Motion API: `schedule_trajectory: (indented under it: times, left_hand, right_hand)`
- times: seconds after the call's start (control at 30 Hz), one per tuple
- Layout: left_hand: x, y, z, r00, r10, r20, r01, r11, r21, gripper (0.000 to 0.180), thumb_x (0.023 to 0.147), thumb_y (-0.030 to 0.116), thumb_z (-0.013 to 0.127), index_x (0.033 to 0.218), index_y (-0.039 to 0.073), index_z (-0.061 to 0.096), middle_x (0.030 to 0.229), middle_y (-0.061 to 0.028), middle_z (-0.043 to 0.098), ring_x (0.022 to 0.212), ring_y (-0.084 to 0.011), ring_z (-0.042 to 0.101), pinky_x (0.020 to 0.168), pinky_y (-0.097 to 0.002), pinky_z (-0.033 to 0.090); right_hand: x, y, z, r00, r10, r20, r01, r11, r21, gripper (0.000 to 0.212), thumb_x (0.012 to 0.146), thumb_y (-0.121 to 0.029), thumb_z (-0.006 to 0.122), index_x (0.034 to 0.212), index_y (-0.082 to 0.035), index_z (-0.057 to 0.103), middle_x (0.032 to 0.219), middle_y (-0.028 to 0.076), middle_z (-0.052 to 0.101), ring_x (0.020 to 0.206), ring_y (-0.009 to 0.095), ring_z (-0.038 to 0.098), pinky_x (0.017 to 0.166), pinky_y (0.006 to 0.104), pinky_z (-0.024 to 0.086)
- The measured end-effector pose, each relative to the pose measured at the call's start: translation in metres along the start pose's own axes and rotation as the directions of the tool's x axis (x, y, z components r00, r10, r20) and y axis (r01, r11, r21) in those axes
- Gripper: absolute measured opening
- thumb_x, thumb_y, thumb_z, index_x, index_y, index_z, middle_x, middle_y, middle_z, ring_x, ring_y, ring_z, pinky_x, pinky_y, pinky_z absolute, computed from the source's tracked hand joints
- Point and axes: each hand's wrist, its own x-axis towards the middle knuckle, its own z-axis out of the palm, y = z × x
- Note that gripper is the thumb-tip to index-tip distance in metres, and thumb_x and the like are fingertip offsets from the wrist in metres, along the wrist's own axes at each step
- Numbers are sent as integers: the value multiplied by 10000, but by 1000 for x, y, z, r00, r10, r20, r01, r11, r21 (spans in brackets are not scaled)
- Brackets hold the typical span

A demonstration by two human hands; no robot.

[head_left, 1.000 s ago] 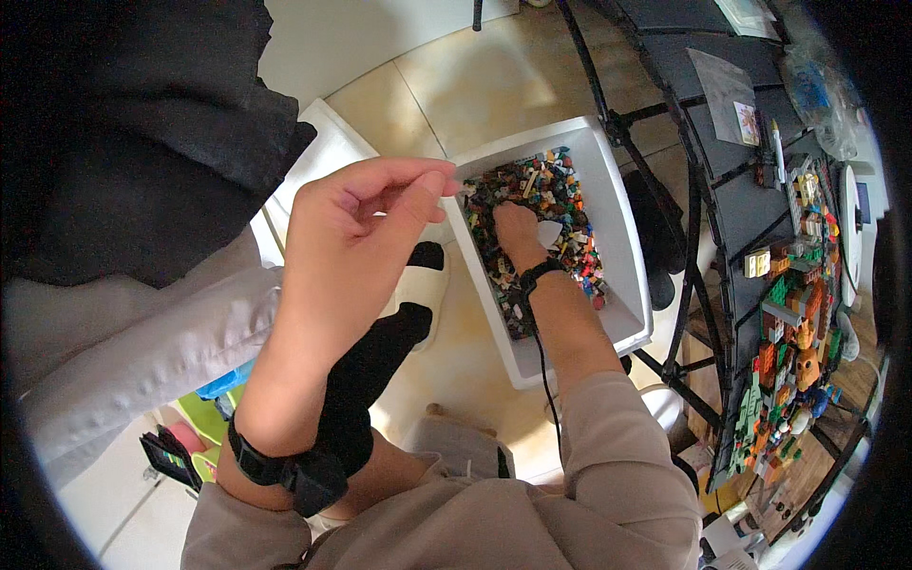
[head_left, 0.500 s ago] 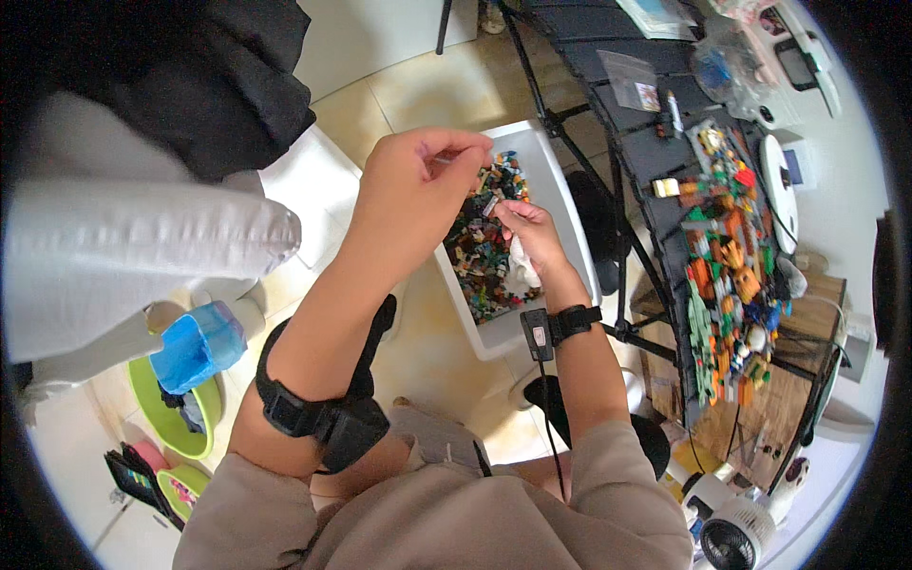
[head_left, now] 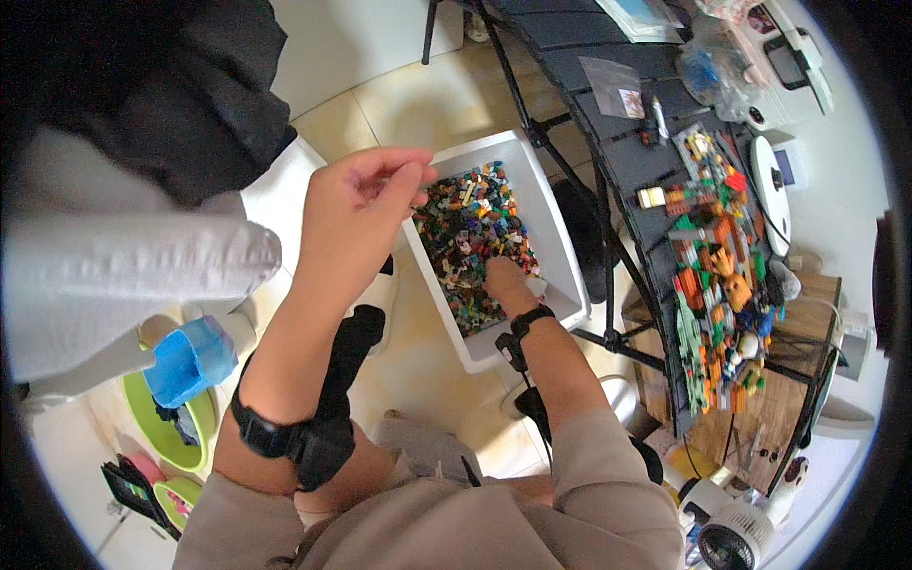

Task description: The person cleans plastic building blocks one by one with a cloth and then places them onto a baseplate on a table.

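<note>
A white plastic bin (head_left: 562, 261) stands on the floor, and loose toy building bricks (head_left: 465, 223) of many colours cover its bottom. My left hand (head_left: 366, 199) is raised beside the bin's far left corner, thumb and fingers pinched together; anything between them is too small to make out. Down among the bricks, my right hand (head_left: 506, 283) is curled with its knuckles up, and its fingertips are hidden. A bit of white material (head_left: 537, 288) shows beside the right wrist. Black straps sit on both my arms.
On the right, a dark slatted folding table (head_left: 646, 157) carries a heap of assembled brick models (head_left: 727, 275), a clear bag (head_left: 613, 87) and a marker (head_left: 658, 121). Its black legs stand close to the bin. At left are a green basin (head_left: 195, 446) and a blue-lined container (head_left: 195, 361).
My right hand has gone down into the bricks; earlier it held a small grey piece above them, with crumpled white material. My left hand has moved left, away from over the bin.
</note>
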Motion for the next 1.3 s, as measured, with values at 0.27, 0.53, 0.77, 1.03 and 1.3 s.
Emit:
schedule_trajectory:
  times: [0.27,0.53,0.77,1.03,1.3]
  left_hand:
    - [18,5,-2,997,-77,-14,76,996,-40,193,894,88,545,1029,-24,625,898,-62,659,750,-80,594,687,-206,475]
    - [21,7,-15,986,-158,-50,156,987,-38,179,892,30,542,1036,-47,616,914,-92,658,781,-97,602,715,-213,484]
    - [21,0,-23,985,-162,-58,162,987,-3,163,883,9,548,1018,-39,626,918,-105,663,798,-111,629,726,-219,511]
    - [21,-1,-26,989,-143,-30,143,990,-11,165,893,29,540,1022,-31,624,891,-68,660,774,-92,605,696,-209,488]
    - [7,-4,-10,997,-42,68,45,998,-38,220,861,71,585,1070,10,615,937,-57,653,798,-95,588,694,-234,488]
  right_hand:
    - [104,-67,-33,789,-422,-445,407,903,-135,205,833,-64,508,996,26,593,1015,202,576,968,322,560,774,383,501]
    - [158,-65,-55,783,498,-371,-99,690,717,392,705,-219,741,918,33,530,876,179,624,770,373,626,694,440,518]
    - [176,-43,-57,863,373,-342,-206,876,437,376,737,-335,703,927,-32,587,830,180,641,775,368,619,659,455,500]
    - [148,-13,-52,794,294,-532,359,480,800,263,866,-282,584,798,-38,656,692,100,642,603,210,556,560,329,449]
    - [-8,-47,-150,913,247,-324,369,-165,915,313,923,-276,540,785,-18,650,667,23,606,525,61,459,490,199,355]
